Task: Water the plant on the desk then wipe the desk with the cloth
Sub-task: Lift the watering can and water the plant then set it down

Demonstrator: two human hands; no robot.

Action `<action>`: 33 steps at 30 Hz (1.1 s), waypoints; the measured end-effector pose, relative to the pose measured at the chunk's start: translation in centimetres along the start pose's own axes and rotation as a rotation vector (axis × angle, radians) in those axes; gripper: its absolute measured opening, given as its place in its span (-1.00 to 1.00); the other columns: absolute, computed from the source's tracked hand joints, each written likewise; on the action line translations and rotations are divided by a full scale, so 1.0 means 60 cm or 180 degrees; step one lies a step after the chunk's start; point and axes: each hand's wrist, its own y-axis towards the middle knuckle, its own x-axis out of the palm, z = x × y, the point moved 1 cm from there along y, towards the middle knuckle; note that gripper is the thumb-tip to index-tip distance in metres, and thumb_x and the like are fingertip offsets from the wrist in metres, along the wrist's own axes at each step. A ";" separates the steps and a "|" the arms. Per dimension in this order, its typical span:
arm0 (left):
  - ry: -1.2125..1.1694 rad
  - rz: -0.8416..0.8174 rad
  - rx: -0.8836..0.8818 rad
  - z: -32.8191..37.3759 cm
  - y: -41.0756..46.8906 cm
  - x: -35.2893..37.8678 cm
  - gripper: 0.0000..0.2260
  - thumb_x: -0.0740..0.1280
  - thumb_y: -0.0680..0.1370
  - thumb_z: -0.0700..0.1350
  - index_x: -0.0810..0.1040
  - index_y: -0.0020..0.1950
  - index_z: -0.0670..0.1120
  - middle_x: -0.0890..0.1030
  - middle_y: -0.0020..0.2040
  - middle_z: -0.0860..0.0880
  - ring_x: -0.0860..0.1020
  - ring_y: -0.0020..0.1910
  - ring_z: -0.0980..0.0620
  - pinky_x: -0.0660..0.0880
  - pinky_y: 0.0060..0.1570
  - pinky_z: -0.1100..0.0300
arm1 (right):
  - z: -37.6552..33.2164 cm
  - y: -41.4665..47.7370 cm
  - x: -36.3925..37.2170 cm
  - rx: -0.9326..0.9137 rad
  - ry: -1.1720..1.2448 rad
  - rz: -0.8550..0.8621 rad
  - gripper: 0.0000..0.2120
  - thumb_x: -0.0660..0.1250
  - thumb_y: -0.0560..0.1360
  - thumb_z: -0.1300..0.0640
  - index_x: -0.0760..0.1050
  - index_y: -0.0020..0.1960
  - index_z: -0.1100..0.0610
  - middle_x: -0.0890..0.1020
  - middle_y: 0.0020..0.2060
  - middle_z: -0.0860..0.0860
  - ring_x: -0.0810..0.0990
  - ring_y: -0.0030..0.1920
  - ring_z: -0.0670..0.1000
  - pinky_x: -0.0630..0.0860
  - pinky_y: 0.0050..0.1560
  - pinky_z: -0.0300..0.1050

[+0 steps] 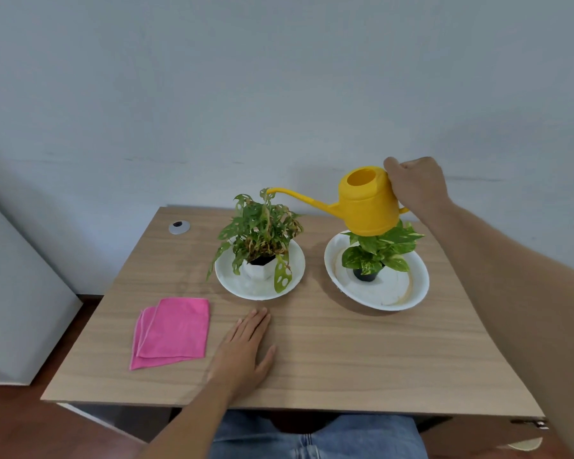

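My right hand (415, 185) grips the handle of a yellow watering can (367, 203) held in the air above the right plant (383, 250). The can's long spout tip reaches the top leaves of the left plant (259, 233), which has holed leaves and stands in a white pot on a white plate (295, 260). The right plant sits in a black pot in a white bowl (395, 293). A folded pink cloth (173, 329) lies on the wooden desk (345, 359) at the left. My left hand (246, 349) rests flat on the desk beside the cloth, fingers together.
A round silver cable grommet (179, 227) sits near the desk's back left corner. A pale wall stands right behind the desk, and a white cabinet (17, 293) stands to the left. My knees in jeans show below the front edge.
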 end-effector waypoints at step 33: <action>0.0081 -0.0048 -0.0010 0.001 -0.001 -0.009 -0.31 0.03 0.75 0.30 0.05 0.82 0.03 0.00 0.81 0.12 -0.07 0.79 0.14 -0.11 0.75 0.07 | 0.121 -0.087 -0.069 0.0776 0.0176 0.0164 -0.61 0.30 0.50 -0.07 0.27 -0.37 0.10 0.38 -0.36 0.15 0.36 -0.31 0.10 0.36 -0.18 0.06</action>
